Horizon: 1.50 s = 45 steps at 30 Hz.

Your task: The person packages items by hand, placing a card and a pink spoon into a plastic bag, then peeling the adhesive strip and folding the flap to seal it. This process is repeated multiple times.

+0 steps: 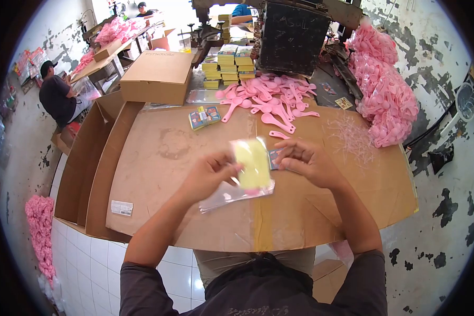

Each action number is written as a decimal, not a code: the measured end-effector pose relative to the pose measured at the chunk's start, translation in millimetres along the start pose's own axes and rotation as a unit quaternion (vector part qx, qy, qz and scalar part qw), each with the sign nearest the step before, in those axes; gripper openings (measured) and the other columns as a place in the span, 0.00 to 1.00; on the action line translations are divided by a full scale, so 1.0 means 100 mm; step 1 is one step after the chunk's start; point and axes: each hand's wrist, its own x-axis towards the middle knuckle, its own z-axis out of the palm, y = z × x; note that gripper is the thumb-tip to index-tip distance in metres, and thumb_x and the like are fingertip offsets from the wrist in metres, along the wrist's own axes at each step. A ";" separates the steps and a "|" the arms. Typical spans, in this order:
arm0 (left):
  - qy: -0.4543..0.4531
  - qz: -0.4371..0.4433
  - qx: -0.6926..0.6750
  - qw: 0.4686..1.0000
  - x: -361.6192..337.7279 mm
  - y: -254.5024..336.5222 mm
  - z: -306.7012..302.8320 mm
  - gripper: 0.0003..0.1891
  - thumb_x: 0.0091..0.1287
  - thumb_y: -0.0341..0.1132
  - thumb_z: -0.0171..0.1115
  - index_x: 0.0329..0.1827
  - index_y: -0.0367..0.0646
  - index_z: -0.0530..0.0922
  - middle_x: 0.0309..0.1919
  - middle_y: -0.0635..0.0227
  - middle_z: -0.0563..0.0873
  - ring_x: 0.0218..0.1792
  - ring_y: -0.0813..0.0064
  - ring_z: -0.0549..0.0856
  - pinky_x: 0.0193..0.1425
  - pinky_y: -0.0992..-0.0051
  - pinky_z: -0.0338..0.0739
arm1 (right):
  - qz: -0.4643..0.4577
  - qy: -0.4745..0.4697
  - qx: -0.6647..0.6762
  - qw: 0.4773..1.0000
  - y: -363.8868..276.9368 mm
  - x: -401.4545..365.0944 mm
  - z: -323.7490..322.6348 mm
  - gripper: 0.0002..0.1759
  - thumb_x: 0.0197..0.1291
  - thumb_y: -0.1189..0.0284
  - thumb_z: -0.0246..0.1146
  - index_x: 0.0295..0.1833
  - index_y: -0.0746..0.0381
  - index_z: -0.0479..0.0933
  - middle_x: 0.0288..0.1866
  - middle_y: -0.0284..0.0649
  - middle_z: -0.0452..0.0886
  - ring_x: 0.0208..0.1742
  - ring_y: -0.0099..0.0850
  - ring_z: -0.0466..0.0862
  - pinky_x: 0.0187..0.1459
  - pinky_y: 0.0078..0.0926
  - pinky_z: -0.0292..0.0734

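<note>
My left hand (211,173) is closed, its thumb and fingers pinching the edge of a clear plastic bag with a pale yellow card (252,163) in it, blurred by motion. Some pink shows at the bag's lower end. Below it a clear plastic bag (231,197) lies flat on the cardboard. On the right, my right hand (308,162) hovers with loosely curled fingers apart, fingertips beside a small blue printed card (274,158) that the yellow card partly covers. Farther up, pink spoons (276,100) lie in a loose heap, and a banded bundle of cards (204,118) rests to the left.
Stacked yellow card bundles (228,66) and a closed cardboard box (157,76) stand behind. A black machine block (294,39) rises at the back. Bagged pink spoons (387,89) hang over the right side, near thin clear strips (353,139). A person (60,95) sits far left.
</note>
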 end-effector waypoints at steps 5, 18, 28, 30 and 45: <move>0.339 0.244 -0.209 0.884 0.05 0.11 -1.07 0.19 0.83 0.42 0.56 0.67 0.40 0.79 0.58 0.63 0.88 0.58 0.72 0.86 0.64 0.70 0.83 | 0.036 0.091 -0.205 0.974 0.24 -0.11 -0.38 0.19 0.70 0.72 0.68 0.63 0.65 0.81 0.48 0.38 0.90 0.48 0.25 0.87 0.50 0.28 0.80; 0.122 0.126 0.381 0.908 0.18 -0.33 -0.17 0.23 0.63 0.42 0.78 0.59 0.43 0.87 0.43 0.66 0.85 0.43 0.70 0.85 0.51 0.69 0.80 | -0.052 0.116 -0.485 0.865 0.51 -0.27 -0.45 0.18 0.61 0.68 0.73 0.54 0.65 0.85 0.52 0.44 0.81 0.54 0.43 0.81 0.59 0.39 0.76; 0.058 0.137 0.423 0.894 0.17 -0.31 0.04 0.16 0.60 0.39 0.81 0.48 0.43 0.89 0.40 0.65 0.84 0.41 0.69 0.84 0.46 0.70 0.81 | -0.033 0.208 -0.384 0.899 0.74 -0.16 -0.33 0.16 0.63 0.70 0.72 0.53 0.66 0.85 0.52 0.47 0.81 0.55 0.44 0.82 0.59 0.40 0.77; 0.060 0.145 0.431 0.889 0.18 -0.35 0.05 0.15 0.60 0.38 0.80 0.47 0.42 0.89 0.38 0.65 0.85 0.40 0.69 0.84 0.45 0.70 0.81 | -0.037 0.207 -0.454 0.866 0.74 -0.14 -0.31 0.15 0.62 0.72 0.72 0.53 0.66 0.85 0.53 0.47 0.82 0.53 0.42 0.83 0.55 0.38 0.78; 0.122 0.163 0.408 0.890 0.14 -0.28 0.07 0.08 0.68 0.32 0.71 0.47 0.43 0.84 0.36 0.64 0.90 0.40 0.61 0.87 0.53 0.62 0.78 | 0.032 0.280 -0.134 0.950 0.76 -0.16 -0.34 0.10 0.67 0.78 0.69 0.51 0.64 0.78 0.36 0.29 0.81 0.32 0.13 0.75 0.32 0.17 0.69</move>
